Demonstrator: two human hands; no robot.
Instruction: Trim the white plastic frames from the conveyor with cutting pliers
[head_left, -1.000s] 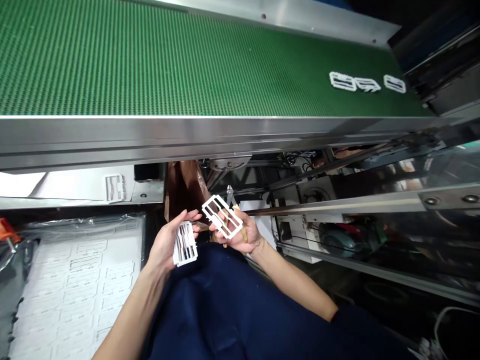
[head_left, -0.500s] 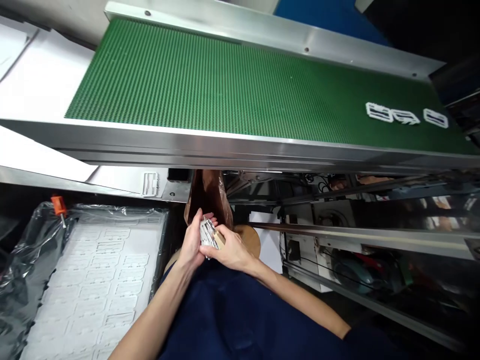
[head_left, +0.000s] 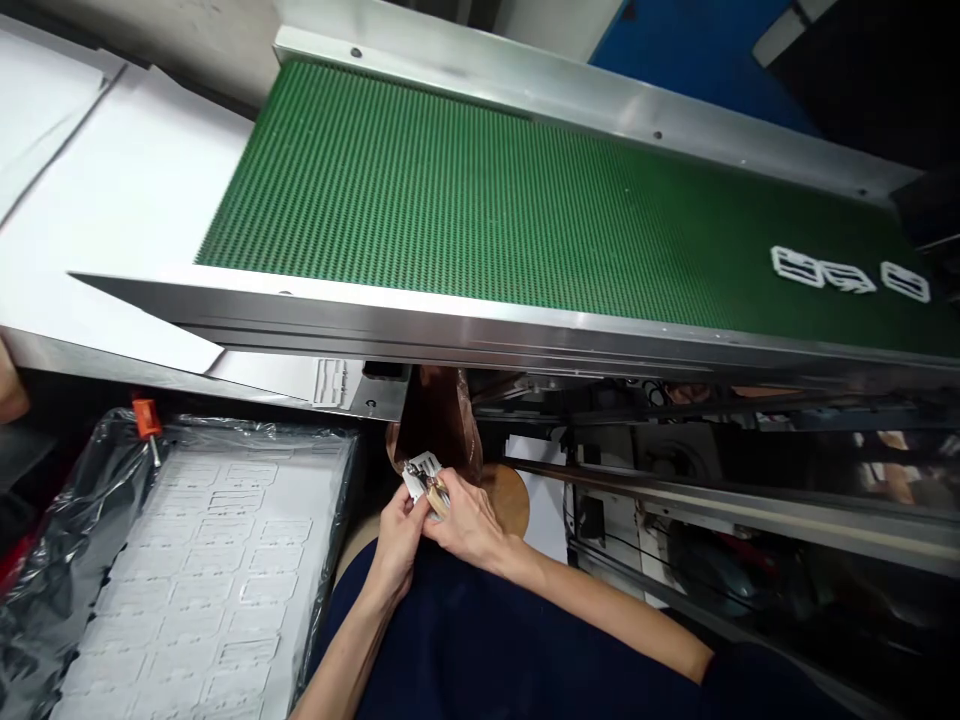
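Left grip (head_left: 399, 540) pinches the white frame (head_left: 428, 464), right grip (head_left: 469, 520) is clamped around the pliers (head_left: 438, 498); better to hold this frame steady.

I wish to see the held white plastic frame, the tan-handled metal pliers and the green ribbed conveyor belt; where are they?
Held white plastic frame (head_left: 428, 461), head view: its far end.
Tan-handled metal pliers (head_left: 438, 500), head view: a handle.
Green ribbed conveyor belt (head_left: 480, 200), head view: a bare middle stretch.
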